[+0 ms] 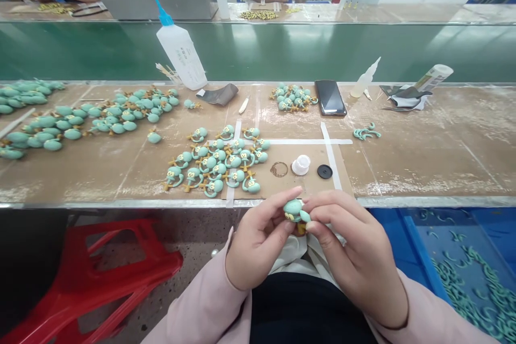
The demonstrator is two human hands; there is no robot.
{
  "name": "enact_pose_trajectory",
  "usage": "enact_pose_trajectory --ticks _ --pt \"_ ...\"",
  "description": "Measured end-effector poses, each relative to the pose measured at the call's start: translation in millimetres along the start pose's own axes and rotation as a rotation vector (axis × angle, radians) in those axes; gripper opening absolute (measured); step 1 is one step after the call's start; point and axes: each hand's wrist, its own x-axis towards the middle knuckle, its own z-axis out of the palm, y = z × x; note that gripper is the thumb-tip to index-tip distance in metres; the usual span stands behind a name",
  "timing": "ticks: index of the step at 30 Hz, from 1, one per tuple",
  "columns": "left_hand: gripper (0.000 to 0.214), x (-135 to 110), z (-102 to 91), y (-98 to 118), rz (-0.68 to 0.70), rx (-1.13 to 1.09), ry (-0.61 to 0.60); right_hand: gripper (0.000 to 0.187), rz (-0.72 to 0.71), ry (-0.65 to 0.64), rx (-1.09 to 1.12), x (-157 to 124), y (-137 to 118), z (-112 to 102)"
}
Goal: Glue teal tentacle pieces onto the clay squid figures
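Just off the table's front edge, my left hand [260,239] is closed around a small teal cartoon figurine [293,207] with yellow eyes and a yellow-brown lower part. My right hand [350,242] pinches a teal piece [304,216] at the figurine's side; whether it is joined to the body I cannot tell. Ahead on the cardboard mat [278,188] stand a small white cup [300,165], a black round cap [324,171] and a brownish ring mark. Left of them lies a group of similar figurines [217,158] with curved arms. Several loose curved teal arms [366,131] lie to the right.
Piles of teal figurines [129,110] cover the left side. Behind stand a large glue bottle [181,56], a phone [330,98] and a small dropper bottle [365,80]. A blue bin [463,258] of curved pieces is right, a red stool [113,263] left. Co-workers sit across.
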Motion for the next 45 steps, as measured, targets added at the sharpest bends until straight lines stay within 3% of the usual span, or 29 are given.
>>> enact_pose_trajectory --ticks 5,12,16,19,24,28,40,45 --pt "0.038 -7 5.7 -2 0.002 -0.155 -0.113 0.011 -0.158 0.072 -0.184 -1 -7 6" --pt "0.024 -9 9.7 -5 0.052 -0.251 -0.108 0.003 -0.195 0.220 -0.321 -7 -10 10" --pt "0.022 -11 15.1 -1 0.131 -0.311 -0.137 0.031 -0.148 0.374 -0.321 -3 -8 13" --pt "0.020 -12 20.2 1 0.216 -0.317 -0.063 0.035 -0.115 0.338 -0.254 2 -9 16" --pt "0.018 -12 25.2 2 0.200 -0.269 0.001 0.043 -0.082 0.215 -0.172 6 -13 19" --pt "0.017 -13 29.1 2 0.204 -0.264 0.072 0.045 -0.071 0.237 -0.172 5 -13 21" --pt "0.016 -11 27.8 -2 0.242 -0.268 0.056 0.041 -0.070 0.282 -0.157 5 -14 24" --pt "0.017 -12 24.5 -1 0.231 -0.279 -0.012 0.041 -0.080 0.269 -0.150 5 -15 24"
